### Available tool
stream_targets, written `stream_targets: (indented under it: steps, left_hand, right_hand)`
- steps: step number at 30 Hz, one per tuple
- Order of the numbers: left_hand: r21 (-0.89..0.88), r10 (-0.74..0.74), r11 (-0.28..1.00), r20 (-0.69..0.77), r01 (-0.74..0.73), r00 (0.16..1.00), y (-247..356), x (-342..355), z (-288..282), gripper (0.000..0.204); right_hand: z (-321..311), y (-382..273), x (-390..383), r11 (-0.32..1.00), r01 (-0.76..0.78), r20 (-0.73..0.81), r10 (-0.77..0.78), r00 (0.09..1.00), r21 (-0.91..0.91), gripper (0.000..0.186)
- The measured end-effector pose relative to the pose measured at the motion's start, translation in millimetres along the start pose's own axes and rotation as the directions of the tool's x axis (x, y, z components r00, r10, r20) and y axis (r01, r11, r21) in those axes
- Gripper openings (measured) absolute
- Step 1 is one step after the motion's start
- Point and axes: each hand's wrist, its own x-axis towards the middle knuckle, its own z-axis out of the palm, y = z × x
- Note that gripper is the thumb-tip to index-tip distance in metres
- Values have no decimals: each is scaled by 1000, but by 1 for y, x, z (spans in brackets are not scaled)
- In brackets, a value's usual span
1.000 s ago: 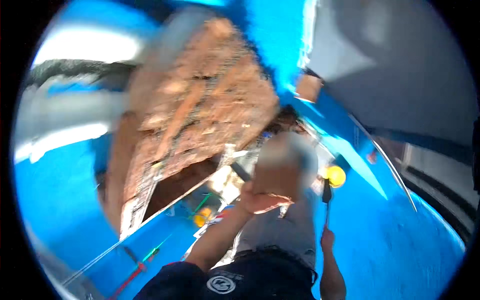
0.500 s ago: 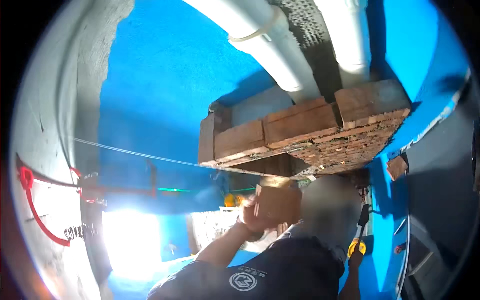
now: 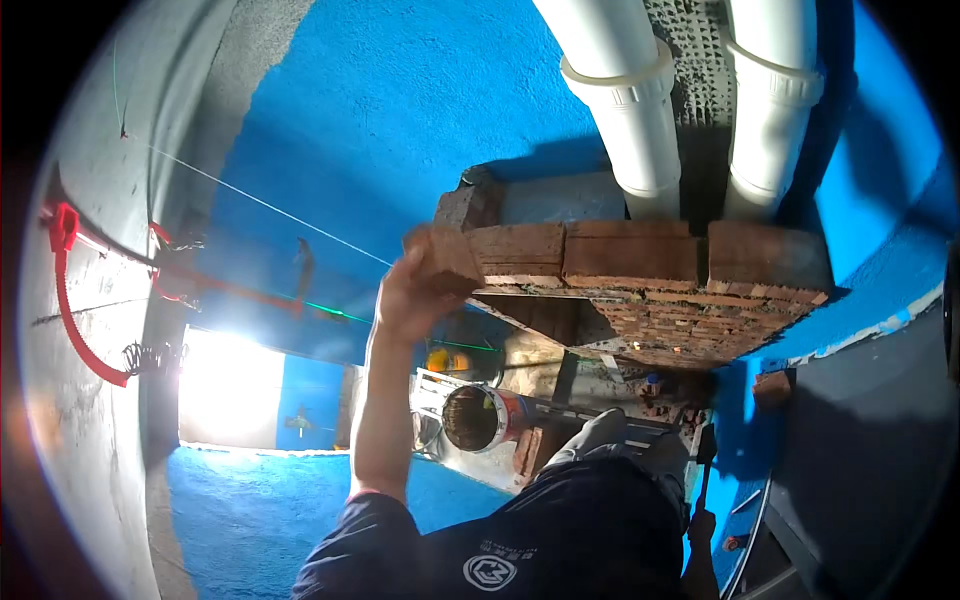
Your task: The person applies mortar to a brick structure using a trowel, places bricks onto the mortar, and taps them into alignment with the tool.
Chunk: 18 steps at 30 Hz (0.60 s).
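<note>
- My left hand [image 3: 405,300] is raised, fingers wrapped around a red brick [image 3: 443,258] and closed on its near end; the fingertips are hidden behind the brick, so I can't see how far they reach.
- The brick sits at the left end of the top course of a low brick wall [image 3: 640,262], touching or just beside the next brick; I can't tell which.
- My right hand [image 3: 703,525] is low at the right, mostly cut off behind my dark shirt [image 3: 520,545]. It seems closed on a thin dark handle [image 3: 706,470], but the tool's head is too dim to make out.
- Two white pipes [image 3: 625,110] rise behind the wall, their lower ends hidden by the bricks.
- Below the wall a bucket [image 3: 478,418] lies among rubble I can't identify.
- Walls and floor are coated bright blue [image 3: 400,110]; the left wall is grey [image 3: 90,420] with red conduit [image 3: 75,320].
- A bright opening [image 3: 230,390] is washed out, nothing visible within.
</note>
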Motion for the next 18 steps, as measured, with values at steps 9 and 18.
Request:
stream_targets:
  steps: [9,18]
  left_hand:
    - [797,169,576,-333,181,928,83,206,-66,50]
    - [891,251,292,-423,348,871,60,331,-179,68]
  right_hand:
    - [1,15,-47,950,-291,14,292,956,111,14]
    - [-89,-163,-68,335,-704,386,652,653,626,10]
